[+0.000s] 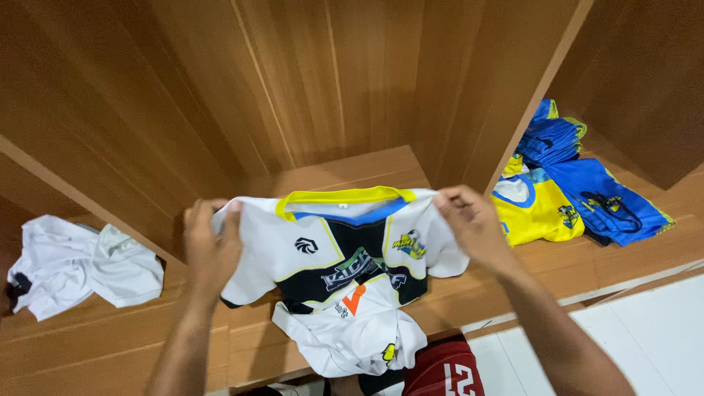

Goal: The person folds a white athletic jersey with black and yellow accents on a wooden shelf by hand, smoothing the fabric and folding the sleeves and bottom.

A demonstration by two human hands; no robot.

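**Jersey held up by both shoulders over the middle shelf**

A white jersey point(345, 249) with a yellow collar and dark chest panel hangs in front of the middle wooden compartment point(352, 172), its collar level and its lower part bunched on the near edge of the bench. The left hand point(211, 246) has its fingers clenched around the left shoulder and sleeve; the right hand point(473, 224) pinches the right shoulder seam between thumb and fingertips. Both grips sit at about the same height — that keeps the collar straight.

To handle this well, I would judge that the cloth needs even tension across the shoulders and the crumpled hem shaken loose, since the bottom (with its orange mark) is folded on itself.

Further out: a crumpled white garment point(81, 268) lies in the left compartment, well apart. In the right compartment lie a yellow-and-blue jersey point(535, 209) and blue shorts point(594, 191), touching each other. Nearest the camera — below the bench edge — shows a red garment point(444, 374).
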